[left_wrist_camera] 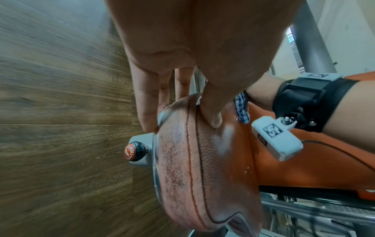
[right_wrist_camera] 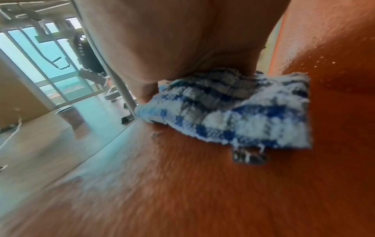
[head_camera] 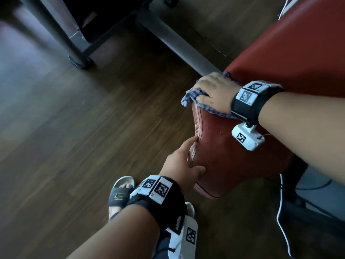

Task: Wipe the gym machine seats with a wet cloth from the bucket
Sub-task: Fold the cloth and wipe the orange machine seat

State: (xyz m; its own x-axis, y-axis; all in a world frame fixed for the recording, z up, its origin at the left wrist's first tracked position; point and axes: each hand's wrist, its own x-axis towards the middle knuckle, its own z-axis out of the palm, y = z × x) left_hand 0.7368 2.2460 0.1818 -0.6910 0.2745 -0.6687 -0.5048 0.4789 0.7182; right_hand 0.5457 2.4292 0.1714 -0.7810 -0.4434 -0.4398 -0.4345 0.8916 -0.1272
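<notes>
The red padded seat (head_camera: 233, 156) sits under both hands, its long axis running from the rounded near end by the left hand (head_camera: 183, 165) away past the right hand (head_camera: 214, 92) toward the wider red backrest pad (head_camera: 298, 53) beyond. The blue-and-white checked cloth (head_camera: 190, 99) lies on the seat's far corner, draped over the edge, and the right hand is flat on top of it, fingers bent over the fabric and pressing it down. That hand is the one placed for the wipe; most of the unwiped length looks to lie back toward the person, so I'd expect the stroke to be drawn along the seat toward the left hand. The left hand holds the near rim, thumb on top, fingers extended along the side seam (steadying, by the look of it). Below that rim an orange-capped adjustment knob (left_wrist_camera: 135, 150) carries ringed lettering too small to read. A sandal (head_camera: 120, 195) on the wooden floor (head_camera: 74, 137) shows an "S" logo. No bucket is in view.
</notes>
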